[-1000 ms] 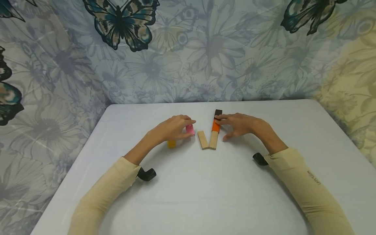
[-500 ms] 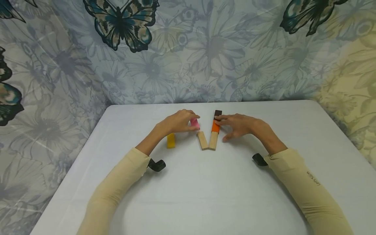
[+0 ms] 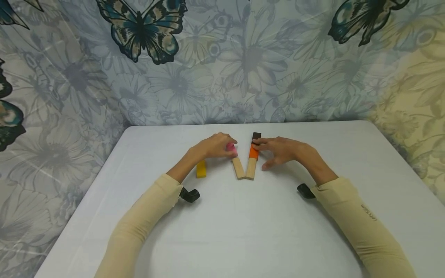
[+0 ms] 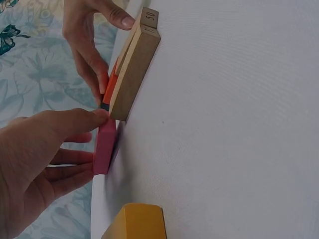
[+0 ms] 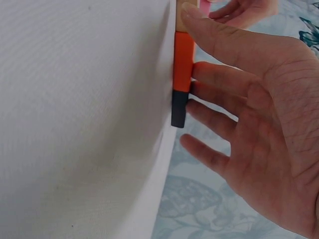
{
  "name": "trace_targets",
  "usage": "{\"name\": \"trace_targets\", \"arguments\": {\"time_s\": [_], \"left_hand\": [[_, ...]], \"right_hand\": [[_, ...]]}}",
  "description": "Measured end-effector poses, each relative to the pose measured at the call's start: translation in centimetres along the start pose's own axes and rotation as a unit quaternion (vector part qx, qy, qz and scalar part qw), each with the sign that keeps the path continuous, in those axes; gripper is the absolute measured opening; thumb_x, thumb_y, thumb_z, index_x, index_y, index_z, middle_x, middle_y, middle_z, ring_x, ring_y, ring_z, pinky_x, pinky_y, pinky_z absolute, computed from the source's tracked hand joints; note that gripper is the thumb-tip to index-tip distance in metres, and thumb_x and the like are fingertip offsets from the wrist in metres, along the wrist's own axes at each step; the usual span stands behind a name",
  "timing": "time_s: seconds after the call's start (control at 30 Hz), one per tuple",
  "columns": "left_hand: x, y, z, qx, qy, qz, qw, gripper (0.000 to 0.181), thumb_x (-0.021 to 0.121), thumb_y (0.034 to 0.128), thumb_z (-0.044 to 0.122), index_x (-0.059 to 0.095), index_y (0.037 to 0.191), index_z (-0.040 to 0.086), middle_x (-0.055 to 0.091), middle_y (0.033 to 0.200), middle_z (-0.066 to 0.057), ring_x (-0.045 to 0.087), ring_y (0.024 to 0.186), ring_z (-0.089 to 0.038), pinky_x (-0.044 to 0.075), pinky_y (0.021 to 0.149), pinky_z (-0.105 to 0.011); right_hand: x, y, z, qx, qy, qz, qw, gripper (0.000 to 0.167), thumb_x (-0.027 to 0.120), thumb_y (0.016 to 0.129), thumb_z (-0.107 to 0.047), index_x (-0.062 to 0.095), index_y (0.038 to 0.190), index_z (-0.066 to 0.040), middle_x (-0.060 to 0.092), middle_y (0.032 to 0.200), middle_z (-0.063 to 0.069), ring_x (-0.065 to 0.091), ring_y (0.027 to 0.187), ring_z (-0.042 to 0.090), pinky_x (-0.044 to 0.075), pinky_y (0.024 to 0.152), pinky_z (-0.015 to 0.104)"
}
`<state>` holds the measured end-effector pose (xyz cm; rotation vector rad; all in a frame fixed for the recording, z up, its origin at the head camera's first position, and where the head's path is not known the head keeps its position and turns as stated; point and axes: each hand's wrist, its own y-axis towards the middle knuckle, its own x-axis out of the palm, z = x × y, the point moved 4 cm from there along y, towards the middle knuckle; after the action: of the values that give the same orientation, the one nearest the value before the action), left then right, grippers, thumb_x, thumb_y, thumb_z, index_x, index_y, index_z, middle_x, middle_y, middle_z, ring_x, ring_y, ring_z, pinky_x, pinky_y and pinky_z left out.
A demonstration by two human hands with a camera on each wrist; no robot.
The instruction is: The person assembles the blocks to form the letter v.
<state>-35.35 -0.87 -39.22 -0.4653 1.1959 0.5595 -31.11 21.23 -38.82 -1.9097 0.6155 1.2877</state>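
Note:
Wooden blocks lie on the white table in a narrow V. My left hand point(image 3: 213, 146) pinches a pink block point(image 4: 104, 149) between thumb and fingers, its end at the upper tip of the left plain block point(image 3: 238, 169). The right plain block point(image 3: 250, 170) meets the left one at the bottom. Above it, in line, come an orange block point(image 5: 183, 62) and a black block point(image 5: 178, 107). My right hand point(image 3: 282, 149) has its fingers spread, fingertips touching the far side of the orange and black blocks. In the right wrist view its thumb lies at the plain block.
A yellow block point(image 3: 201, 170) lies apart, left of the V and close to the left forearm. Black wrist devices point(image 3: 189, 195) jut from under both sleeves. The table point(image 3: 243, 231) ends just beyond the blocks, against a patterned backdrop point(image 3: 194, 77).
My left hand has carried the pink block to the right until it reaches the left plain block's upper end, uncovering the yellow block. The right hand has stayed about where it was.

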Motion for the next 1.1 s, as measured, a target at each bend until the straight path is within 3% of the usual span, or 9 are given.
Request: {"name": "trace_targets", "arguments": {"time_s": [0.27,0.67,1.1], "left_hand": [[0.33,-0.47,-0.41,-0.012,0.009,-0.009,0.9999,0.048,0.068,0.1025,0.03,0.063,0.143,0.004,0.066,0.143,-0.016,0.062,0.134,-0.03,0.049,0.119,-0.041],[0.81,-0.36,-0.29,0.003,0.008,-0.023,0.9997,0.041,0.066,0.1035,0.021,0.065,0.142,0.005,0.065,0.142,-0.018,0.063,0.13,-0.031,0.05,0.117,-0.04],[0.89,-0.65,-0.19,-0.002,0.004,-0.022,0.9998,0.041,0.066,0.1039,0.024,0.066,0.141,0.008,0.065,0.142,-0.015,0.063,0.131,-0.029,0.05,0.117,-0.04]], "right_hand": [[0.12,0.22,-0.07,0.0,-0.005,-0.004,1.0,0.083,0.075,0.094,-0.048,0.041,0.161,-0.011,0.028,0.174,0.014,0.034,0.155,0.049,0.027,0.123,0.073],[0.09,0.25,-0.14,0.01,-0.004,-0.004,0.9999,0.084,0.076,0.093,-0.049,0.042,0.16,-0.012,0.028,0.173,0.014,0.034,0.155,0.049,0.026,0.123,0.073],[-0.12,-0.09,-0.3,0.007,-0.004,-0.005,1.0,0.084,0.075,0.093,-0.049,0.042,0.161,-0.012,0.028,0.174,0.014,0.035,0.154,0.05,0.029,0.122,0.073]]}}
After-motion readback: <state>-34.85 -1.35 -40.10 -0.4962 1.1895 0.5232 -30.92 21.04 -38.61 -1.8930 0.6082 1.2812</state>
